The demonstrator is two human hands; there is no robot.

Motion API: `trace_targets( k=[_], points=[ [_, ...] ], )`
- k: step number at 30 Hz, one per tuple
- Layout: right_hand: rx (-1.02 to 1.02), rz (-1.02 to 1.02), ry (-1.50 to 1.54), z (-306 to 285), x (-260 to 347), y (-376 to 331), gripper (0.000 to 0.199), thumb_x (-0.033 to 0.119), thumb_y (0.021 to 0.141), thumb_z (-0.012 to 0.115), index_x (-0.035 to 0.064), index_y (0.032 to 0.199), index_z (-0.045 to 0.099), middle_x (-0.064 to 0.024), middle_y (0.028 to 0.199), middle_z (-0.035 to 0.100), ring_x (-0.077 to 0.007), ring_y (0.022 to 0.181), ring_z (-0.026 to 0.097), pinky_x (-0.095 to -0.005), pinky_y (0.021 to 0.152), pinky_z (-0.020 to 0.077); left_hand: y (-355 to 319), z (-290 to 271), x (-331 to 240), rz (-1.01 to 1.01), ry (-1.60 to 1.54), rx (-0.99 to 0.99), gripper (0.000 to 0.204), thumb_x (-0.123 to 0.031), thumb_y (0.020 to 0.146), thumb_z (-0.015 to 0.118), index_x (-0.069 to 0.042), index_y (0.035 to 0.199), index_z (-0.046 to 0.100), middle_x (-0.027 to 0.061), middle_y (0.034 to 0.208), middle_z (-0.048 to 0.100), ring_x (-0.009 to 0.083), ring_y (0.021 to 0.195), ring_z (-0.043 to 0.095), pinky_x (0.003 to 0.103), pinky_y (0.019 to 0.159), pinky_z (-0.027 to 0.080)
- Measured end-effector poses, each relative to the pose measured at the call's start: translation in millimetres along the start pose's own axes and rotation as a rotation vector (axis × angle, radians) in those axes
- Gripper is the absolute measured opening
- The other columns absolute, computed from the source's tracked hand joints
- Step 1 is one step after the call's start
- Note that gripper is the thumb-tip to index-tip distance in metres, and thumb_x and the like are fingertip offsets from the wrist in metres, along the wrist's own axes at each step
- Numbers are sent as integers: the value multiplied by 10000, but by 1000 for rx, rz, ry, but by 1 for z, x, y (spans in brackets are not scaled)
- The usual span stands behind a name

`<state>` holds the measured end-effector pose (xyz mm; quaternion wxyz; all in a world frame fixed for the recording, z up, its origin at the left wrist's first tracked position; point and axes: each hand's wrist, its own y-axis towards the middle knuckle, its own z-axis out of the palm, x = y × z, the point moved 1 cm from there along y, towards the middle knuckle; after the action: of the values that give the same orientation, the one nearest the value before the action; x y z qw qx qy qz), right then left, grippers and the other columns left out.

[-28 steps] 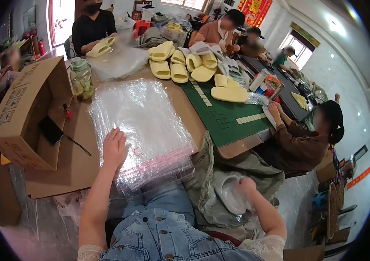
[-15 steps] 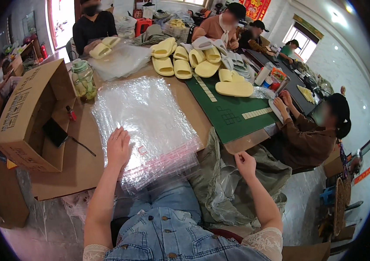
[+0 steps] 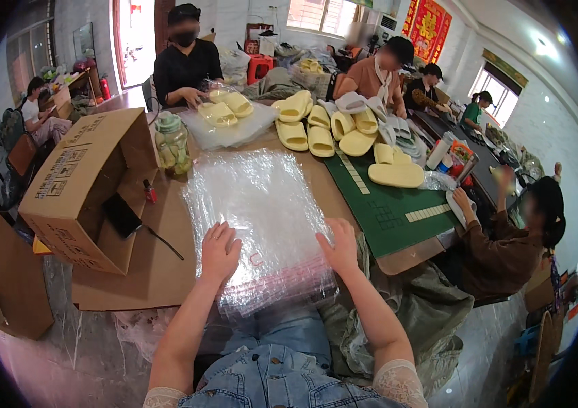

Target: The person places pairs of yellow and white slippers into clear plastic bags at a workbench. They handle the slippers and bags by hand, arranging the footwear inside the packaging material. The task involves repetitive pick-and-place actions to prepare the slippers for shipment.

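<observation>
1. Plainly, the clear bag stack lies right of the cardboard box.
2. Nearer the box, the left hand rests on the stack, gripping nothing visible.
3. Farther from the box, the right hand spreads loosely; light, even pressure should keep slick film aligned.

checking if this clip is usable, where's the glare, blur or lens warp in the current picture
Head view: bright reflections streak the stack of clear plastic bags; head view: the doorway is blown out nearly white; head view: the face area of the brown-sleeved co-worker is blurred; head view: dark fisheye rim at the corners, with the cardboard box looking bowed.
</observation>
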<state>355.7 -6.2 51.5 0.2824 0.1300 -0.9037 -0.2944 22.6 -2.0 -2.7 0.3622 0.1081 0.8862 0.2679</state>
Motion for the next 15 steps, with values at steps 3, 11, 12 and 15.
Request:
trace_targets(
  k=[3, 11, 12, 15],
  points=[
    [73, 315, -18, 25, -31, 13, 654, 414, 941, 664, -16, 1409, 509, -269, 1328, 574, -453, 1220, 527, -503, 1059, 415, 0, -6, 3, -77, 169, -203, 384, -259, 880, 701, -49, 1202, 696, 215, 1453, 530, 427, 1410, 399, 523, 1180, 288],
    [471, 444, 362, 33, -57, -22, 665, 414, 932, 665, -14, 1420, 522, -262, 1180, 678, -399, 1079, 653, -437, 951, 504, 1, -23, 29, -492, -173, -100, 718, -370, 948, 666, 15, 1492, 400, 270, 1515, 434, 427, 1423, 377, 478, 1186, 283],
    [540, 503, 561, 29, -42, -17, 654, 412, 929, 665, -9, 1412, 534, -256, 1170, 684, -388, 1076, 660, -427, 932, 512, 1, -29, 28, -526, -289, -103, 714, -371, 949, 669, 15, 1489, 406, 266, 1514, 439, 414, 1422, 390, 461, 1182, 297],
    [444, 526, 288, -1, -30, -28, 581, 425, 925, 666, -14, 1300, 601, -236, 1111, 701, -352, 999, 690, -403, 889, 525, 7, -35, 19, -572, -339, -70, 713, -364, 950, 676, 23, 1484, 405, 255, 1509, 456, 378, 1402, 434, 430, 1157, 344]
  ],
)
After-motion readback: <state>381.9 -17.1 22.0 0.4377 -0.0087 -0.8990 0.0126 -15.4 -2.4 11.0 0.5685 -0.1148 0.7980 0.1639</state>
